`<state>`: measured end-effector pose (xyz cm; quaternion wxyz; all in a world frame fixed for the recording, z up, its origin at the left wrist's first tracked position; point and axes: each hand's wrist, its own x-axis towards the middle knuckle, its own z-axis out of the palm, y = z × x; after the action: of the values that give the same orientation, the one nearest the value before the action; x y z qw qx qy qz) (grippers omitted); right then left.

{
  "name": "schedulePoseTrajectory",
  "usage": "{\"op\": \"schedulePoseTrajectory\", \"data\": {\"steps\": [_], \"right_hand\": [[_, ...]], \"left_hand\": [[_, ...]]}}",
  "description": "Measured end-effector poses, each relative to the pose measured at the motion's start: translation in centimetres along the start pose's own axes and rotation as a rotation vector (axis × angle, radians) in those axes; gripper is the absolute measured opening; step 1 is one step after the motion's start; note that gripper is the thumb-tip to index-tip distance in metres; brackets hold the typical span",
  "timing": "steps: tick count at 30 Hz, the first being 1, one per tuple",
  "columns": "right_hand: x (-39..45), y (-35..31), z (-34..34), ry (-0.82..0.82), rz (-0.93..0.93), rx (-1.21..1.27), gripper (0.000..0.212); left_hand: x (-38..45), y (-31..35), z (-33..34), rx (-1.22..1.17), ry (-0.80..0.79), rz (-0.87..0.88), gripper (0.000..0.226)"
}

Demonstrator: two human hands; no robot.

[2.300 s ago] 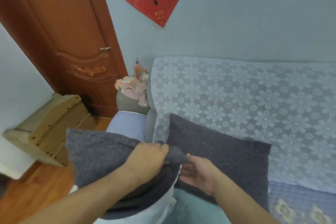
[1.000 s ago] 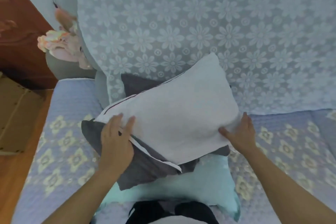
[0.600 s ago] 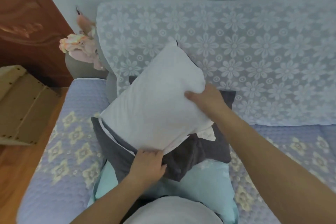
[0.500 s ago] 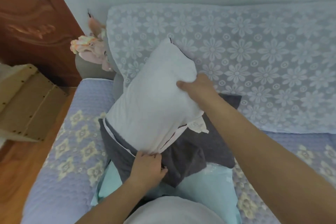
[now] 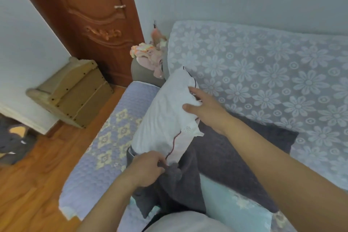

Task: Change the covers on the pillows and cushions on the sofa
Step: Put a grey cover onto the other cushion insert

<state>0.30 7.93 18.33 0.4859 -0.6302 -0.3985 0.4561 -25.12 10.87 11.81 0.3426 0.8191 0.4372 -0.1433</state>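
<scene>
A white pillow insert [image 5: 165,117] sticks up out of a dark grey cover [image 5: 173,190] in front of me. My left hand [image 5: 148,167] grips the bunched mouth of the grey cover at the insert's lower end. My right hand [image 5: 205,107] holds the insert near its upper right side, thumb and fingers pressed into the fabric. A second dark grey cushion [image 5: 244,149] leans against the sofa back behind my right arm. A light teal cover [image 5: 231,201] lies on the seat under the grey cover.
The sofa back [image 5: 263,73] wears a lace flower throw and the seat [image 5: 105,137] a quilted lilac cover. Pink clothes [image 5: 148,56] lie on the left armrest. A wooden shelf piece [image 5: 73,90] leans by the brown door [image 5: 90,17]. A grey soft toy [image 5: 11,141] lies on the floor.
The white insert has come further out of the grey cover and stands steeper. My left hand bunched the cover's mouth tighter. The view swung left, showing the door and floor.
</scene>
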Motion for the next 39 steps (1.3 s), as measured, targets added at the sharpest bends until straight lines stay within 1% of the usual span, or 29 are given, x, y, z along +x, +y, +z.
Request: {"op": "schedulePoseTrajectory", "data": {"steps": [3,4,5,6,7,8,9,10,11,12,13,14,15,17,18,20,21,22,24,25,26,27,28,29,31,33,35,37,39], "right_hand": [[1.2,-0.8,1.6,0.034,-0.012,-0.022,0.059],[1.6,-0.9,1.9,0.068,-0.019,-0.038,0.06],[1.8,-1.0,2.0,0.108,-0.032,-0.032,0.061],[2.0,-0.8,1.8,0.143,-0.049,0.015,0.061],[2.1,-0.6,1.6,0.169,-0.061,0.1,0.063],[2.1,-0.2,1.0,0.207,-0.057,0.207,0.067],[2.2,0.5,0.4,0.285,-0.032,0.296,0.068],[2.1,1.3,-0.2,0.429,0.0,0.324,0.062],[1.8,2.0,-0.8,0.619,0.048,0.254,0.048],[1.4,3.0,-1.3,0.797,0.109,0.135,0.03],[0.7,4.0,-1.5,0.896,0.172,0.019,0.022],[-0.1,5.2,-1.4,0.882,0.21,-0.065,0.025],[-1.0,6.4,-0.9,0.778,0.22,-0.109,0.027],[-3.0,8.8,0.6,0.484,0.215,-0.17,0.017],[-4.1,9.7,1.6,0.343,0.209,-0.214,0.025],[-6.0,11.4,3.3,0.092,0.184,-0.255,0.053],[-6.9,12.0,4.1,-0.028,0.192,-0.241,0.061],[-7.6,12.7,4.6,-0.146,0.221,-0.229,0.063],[-8.8,13.8,5.6,-0.346,0.299,-0.337,0.053],[-9.1,14.4,5.9,-0.388,0.321,-0.448,0.041],[-9.3,15.3,6.0,-0.382,0.319,-0.582,0.026],[-9.4,16.2,5.8,-0.335,0.307,-0.715,0.024],[-9.4,16.8,5.6,-0.28,0.295,-0.775,0.027],[-9.3,17.0,5.3,-0.22,0.289,-0.735,0.026],[-9.0,16.2,4.7,-0.078,0.283,-0.455,0.021],[-8.4,14.9,4.4,0.004,0.297,-0.197,0.016],[-7.9,13.8,4.5,0.002,0.312,-0.074,0.015],[-7.6,13.5,4.7,-0.037,0.34,0.03,0.017],[-7.3,13.2,4.9,-0.104,0.385,0.108,0.018]], "left_hand": [[0.6,-0.6,0.7,0.389,0.129,-0.105,0.02],[0.7,-0.8,0.7,0.456,0.138,-0.15,0.025],[0.9,-0.8,0.6,0.463,0.086,-0.184,0.029],[1.0,-1.0,0.5,0.367,0.02,-0.183,0.035],[1.0,-1.2,0.6,0.176,-0.054,-0.158,0.041],[1.0,-1.1,0.5,-0.036,-0.135,-0.116,0.044],[0.9,-0.7,0.4,-0.171,-0.173,-0.027,0.044],[1.1,-0.3,0.3,-0.203,-0.173,0.083,0.042],[1.6,0.1,0.3,-0.183,-0.144,0.177,0.038],[2.4,0.4,0.4,-0.148,-0.099,0.26,0.033],[3.3,0.7,0.5,-0.112,-0.063,0.317,0.031],[4.1,1.1,0.5,-0.073,-0.048,0.346,0.029],[4.9,1.5,0.4,-0.034,-0.059,0.36,0.026],[6.0,2.4,0.5,0.076,-0.13,0.4,0.015],[6.2,2.8,0.7,0.128,-0.171,0.429,0.012],[6.6,3.2,1.1,0.193,-0.253,0.477,0.007],[6.6,3.4,1.2,0.208,-0.288,0.498,0.004],[6.6,3.5,1.2,0.222,-0.317,0.51,0.003],[6.9,3.4,0.6,0.281,-0.344,0.531,0.004],[6.9,3.4,0.2,0.317,-0.341,0.536,0.01],[7.0,3.3,-0.1,0.341,-0.337,0.533,0.014],[7.1,3.2,-0.3,0.344,-0.331,0.522,0.016],[7.2,3.0,-0.4,0.328,-0.327,0.504,0.017],[7.1,2.8,-0.3,0.299,-0.323,0.478,0.02],[6.8,2.4,0.1,0.256,-0.351,0.397,0.031],[6.2,2.2,1.0,0.267,-0.387,0.373,0.03],[5.8,1.8,1.5,0.194,-0.317,0.362,0.02],[5.3,1.4,0.9,-0.022,-0.245,0.258,0.011],[4.7,1.2,-0.4,-0.207,-0.206,0.171,0.018]]}}
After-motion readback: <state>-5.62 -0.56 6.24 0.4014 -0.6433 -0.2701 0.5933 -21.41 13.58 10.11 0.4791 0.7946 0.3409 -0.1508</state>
